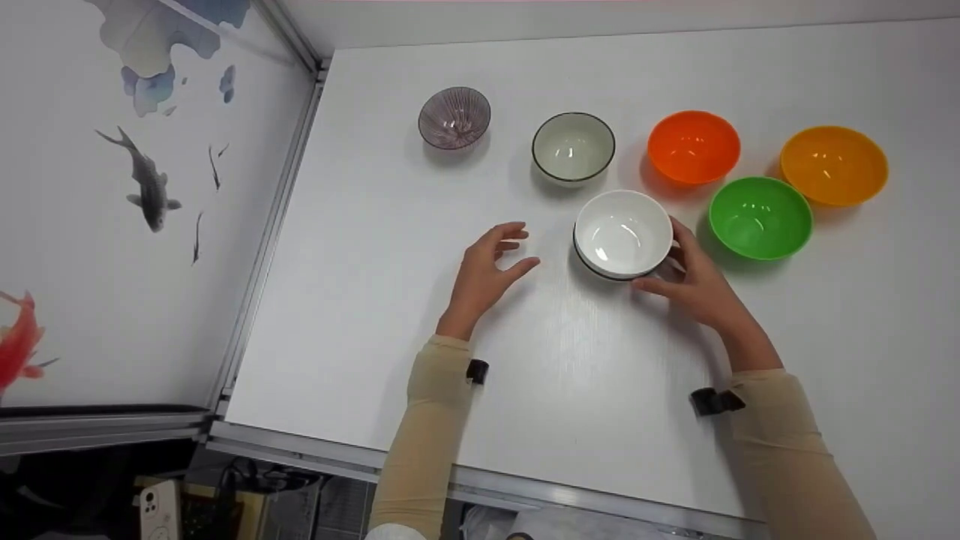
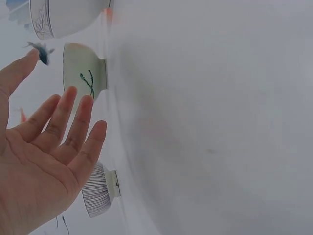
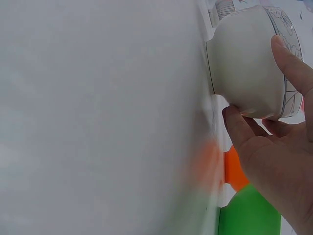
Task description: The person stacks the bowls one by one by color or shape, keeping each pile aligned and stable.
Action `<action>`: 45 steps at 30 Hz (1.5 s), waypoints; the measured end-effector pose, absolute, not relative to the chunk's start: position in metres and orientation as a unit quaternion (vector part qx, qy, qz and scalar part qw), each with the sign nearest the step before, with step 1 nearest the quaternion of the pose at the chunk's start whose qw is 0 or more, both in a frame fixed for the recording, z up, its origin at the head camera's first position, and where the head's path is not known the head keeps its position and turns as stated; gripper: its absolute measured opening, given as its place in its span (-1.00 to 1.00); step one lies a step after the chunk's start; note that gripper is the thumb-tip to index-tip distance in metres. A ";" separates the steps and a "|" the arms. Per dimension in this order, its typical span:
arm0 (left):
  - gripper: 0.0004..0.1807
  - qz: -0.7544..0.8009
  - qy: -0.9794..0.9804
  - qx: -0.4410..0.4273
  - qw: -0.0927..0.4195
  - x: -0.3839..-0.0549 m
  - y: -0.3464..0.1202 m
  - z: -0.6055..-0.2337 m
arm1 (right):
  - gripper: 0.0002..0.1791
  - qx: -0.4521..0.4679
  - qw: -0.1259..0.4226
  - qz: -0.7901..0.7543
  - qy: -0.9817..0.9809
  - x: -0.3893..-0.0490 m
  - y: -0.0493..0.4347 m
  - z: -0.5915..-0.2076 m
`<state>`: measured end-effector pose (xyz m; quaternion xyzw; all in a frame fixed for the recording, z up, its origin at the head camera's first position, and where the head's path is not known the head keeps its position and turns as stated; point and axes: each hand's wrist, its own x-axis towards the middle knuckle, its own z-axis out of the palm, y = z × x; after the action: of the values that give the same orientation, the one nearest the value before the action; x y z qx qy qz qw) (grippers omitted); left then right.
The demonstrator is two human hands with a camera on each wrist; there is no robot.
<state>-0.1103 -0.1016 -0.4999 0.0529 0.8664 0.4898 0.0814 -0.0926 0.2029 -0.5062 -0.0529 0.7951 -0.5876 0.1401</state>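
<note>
A white bowl (image 1: 624,232) stands on the table in front of the person. My right hand (image 1: 697,281) holds it at its right side, thumb toward the near side and fingers farther round. The right wrist view shows the bowl (image 3: 249,63) with a patterned band near its rim and a dark line below that band. Whether the line is a second bowl's rim, nested underneath, I cannot tell. Left of the bowl, my left hand (image 1: 486,270) hovers with its fingers spread and nothing in it, palm visible in the left wrist view.
Behind the white bowl are a purple-striped bowl (image 1: 454,118), a pale grey-green bowl (image 1: 574,148) with a dark rim, and an orange bowl (image 1: 694,148). To the right are a green bowl (image 1: 760,219) and a yellow bowl (image 1: 834,166). A fish-painted panel (image 1: 247,150) borders the left.
</note>
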 end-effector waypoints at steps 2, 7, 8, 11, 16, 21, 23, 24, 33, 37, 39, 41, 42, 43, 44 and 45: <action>-0.39 0.494 0.864 0.051 0.076 -0.111 -0.103 -0.500 | 0.17 -0.053 0.140 -0.587 0.796 -0.092 0.203 -0.506; -0.41 0.496 0.865 0.045 0.063 -0.112 -0.105 -0.502 | 0.16 -0.055 0.137 -0.582 0.800 -0.091 0.202 -0.505; -0.42 0.496 0.865 0.044 0.061 -0.113 -0.105 -0.502 | 0.16 -0.056 0.136 -0.581 0.800 -0.091 0.202 -0.505; -0.43 0.499 0.863 0.042 0.056 -0.113 -0.107 -0.501 | 0.17 -0.054 0.137 -0.582 0.800 -0.091 0.202 -0.504; -0.43 0.505 0.861 0.040 0.053 -0.114 -0.108 -0.500 | 0.18 -0.051 0.140 -0.584 0.798 -0.092 0.203 -0.504; -0.44 0.507 0.859 0.032 0.054 -0.116 -0.109 -0.499 | 0.19 -0.049 0.141 -0.581 0.800 -0.092 0.203 -0.505; -0.44 0.508 0.859 0.030 0.052 -0.116 -0.110 -0.499 | 0.19 -0.049 0.140 -0.581 0.800 -0.092 0.203 -0.505; -0.45 0.508 0.859 0.029 0.051 -0.117 -0.110 -0.499 | 0.18 -0.050 0.140 -0.582 0.799 -0.092 0.203 -0.505; -0.48 0.524 0.851 0.003 0.038 -0.121 -0.114 -0.497 | 0.18 -0.050 0.142 -0.591 0.792 -0.092 0.203 -0.506; -0.49 0.524 0.851 -0.005 0.028 -0.123 -0.117 -0.498 | 0.17 -0.050 0.142 -0.587 0.795 -0.091 0.203 -0.504; -0.50 0.525 0.851 -0.009 0.025 -0.123 -0.118 -0.498 | 0.17 -0.050 0.141 -0.585 0.797 -0.091 0.202 -0.504; -0.51 0.527 0.850 -0.014 0.023 -0.124 -0.119 -0.498 | 0.18 -0.050 0.142 -0.585 0.797 -0.091 0.202 -0.504; -0.51 0.528 0.849 -0.016 0.023 -0.124 -0.119 -0.498 | 0.18 -0.050 0.142 -0.586 0.796 -0.091 0.202 -0.504; -0.51 0.529 0.848 -0.017 0.022 -0.125 -0.120 -0.497 | 0.18 -0.050 0.142 -0.587 0.796 -0.092 0.202 -0.504; -0.51 0.531 0.847 -0.020 0.022 -0.125 -0.120 -0.497 | 0.18 -0.050 0.142 -0.587 0.795 -0.092 0.202 -0.504; -0.51 0.532 0.846 -0.022 0.022 -0.125 -0.121 -0.497 | 0.18 -0.051 0.142 -0.587 0.795 -0.092 0.202 -0.504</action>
<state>-0.1250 -0.1207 -0.4973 -0.0218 0.8464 0.5316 0.0220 -0.0916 0.2020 -0.5041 -0.0507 0.7952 -0.5873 0.1421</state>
